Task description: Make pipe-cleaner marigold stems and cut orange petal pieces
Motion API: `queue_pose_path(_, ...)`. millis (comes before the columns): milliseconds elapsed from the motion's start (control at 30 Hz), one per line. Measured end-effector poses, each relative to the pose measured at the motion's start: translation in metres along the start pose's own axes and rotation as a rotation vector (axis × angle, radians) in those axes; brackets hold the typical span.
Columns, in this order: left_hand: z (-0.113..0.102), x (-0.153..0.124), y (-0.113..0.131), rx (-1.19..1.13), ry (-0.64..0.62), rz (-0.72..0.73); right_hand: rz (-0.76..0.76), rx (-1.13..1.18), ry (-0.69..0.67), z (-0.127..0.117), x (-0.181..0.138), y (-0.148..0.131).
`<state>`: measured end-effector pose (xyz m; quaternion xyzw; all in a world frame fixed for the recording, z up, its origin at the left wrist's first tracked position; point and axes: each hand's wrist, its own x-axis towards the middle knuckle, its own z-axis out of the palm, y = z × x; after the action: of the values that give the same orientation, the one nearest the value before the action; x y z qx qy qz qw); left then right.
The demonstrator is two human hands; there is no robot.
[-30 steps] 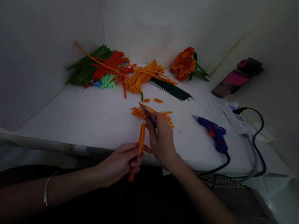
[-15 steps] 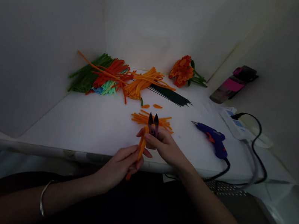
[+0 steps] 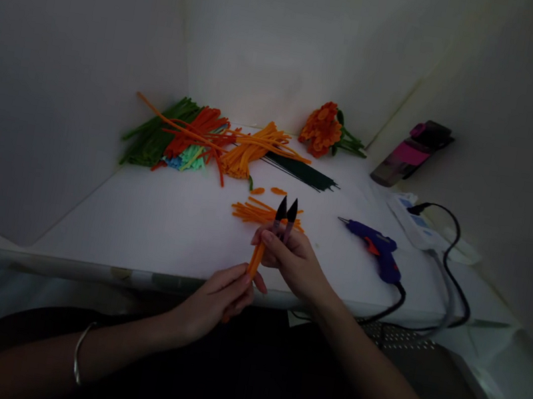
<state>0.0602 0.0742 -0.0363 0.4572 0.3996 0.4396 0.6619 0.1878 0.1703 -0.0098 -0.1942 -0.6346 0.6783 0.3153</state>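
Note:
My left hand (image 3: 218, 296) is closed around the lower part of an orange pipe cleaner (image 3: 255, 260), which looks doubled into a loop. A short orange end pokes out below that hand. At the upper end, the thumb and fingertips of my right hand (image 3: 295, 258) pinch the same pipe cleaner. Also in my right hand are thread snips (image 3: 286, 213), their two dark blades pointing up and apart. Just behind the blades lies a loose pile of cut orange pipe cleaners (image 3: 249, 211). Two small orange petal-like pieces (image 3: 278, 191) rest farther back.
Bundles of green (image 3: 149, 140), red (image 3: 199, 128) and orange pipe cleaners (image 3: 248, 153) lie at the back, beside dark green stem wires (image 3: 306, 172). An orange flower bunch (image 3: 322, 129) sits behind. To the right are a glue gun (image 3: 373, 243), a corded power strip (image 3: 414, 223) and a bottle (image 3: 410, 155).
My right hand and the snips have shifted slightly to the right and up. The orange pipe cleaner's top now sits under the right fingertips, where its rounded loop end showed before.

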Motion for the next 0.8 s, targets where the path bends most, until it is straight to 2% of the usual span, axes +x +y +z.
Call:
queue_pose_path(133,-0.001,0.000,0.002,-0.120,-0.029,0.044,-0.037,-0.161,-0.011,0.002,-0.003,-0.002)
queue_pose_path(333,-0.006,0.001,0.007,-0.097,0.088,0.044,-0.097,-0.405,0.004,0.017,-0.007,-0.003)
queue_pose_path(500,-0.013,-0.005,0.021,0.151,0.149,0.175,-0.051,-0.267,0.022,0.009,-0.019,-0.021)
queue_pose_path(600,-0.015,-0.012,0.037,0.410,0.190,0.250,0.088,-0.199,-0.013,0.000,-0.037,-0.030)
queue_pose_path(700,-0.015,-0.018,0.050,0.640,0.144,0.316,0.217,-0.084,-0.082,-0.002,-0.057,-0.030)
queue_pose_path(800,-0.015,-0.020,0.054,0.742,0.074,0.346,0.253,0.037,-0.123,0.002,-0.072,-0.022)
